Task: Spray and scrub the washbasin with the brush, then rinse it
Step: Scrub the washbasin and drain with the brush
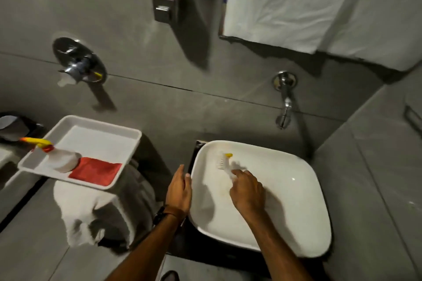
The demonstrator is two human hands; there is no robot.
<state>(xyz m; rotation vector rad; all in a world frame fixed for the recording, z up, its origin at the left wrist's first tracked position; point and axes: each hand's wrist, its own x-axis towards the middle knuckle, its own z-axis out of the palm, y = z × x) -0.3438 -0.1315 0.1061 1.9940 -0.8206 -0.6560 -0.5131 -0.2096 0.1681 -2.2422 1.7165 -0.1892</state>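
Note:
A white square washbasin (pixel 296 212) stands on a dark counter at the lower right. My right hand (pixel 247 191) is inside the bowl, shut on a white brush (pixel 222 162) with a yellow tip, whose bristles press against the far left inner wall. My left hand (pixel 179 190) rests on the basin's left rim, fingers together, holding nothing. A white spray bottle (pixel 60 159) with a yellow and red trigger lies on its side in a white tray (pixel 127 137) to the left.
A red cloth (pixel 96 171) lies in the tray, which sits on a stand draped with a white towel (pixel 77 212). A chrome tap (pixel 285 102) juts from the grey wall above the basin. A soap dispenser (pixel 165 0) and hanging white towel (pixel 319 2) are higher up.

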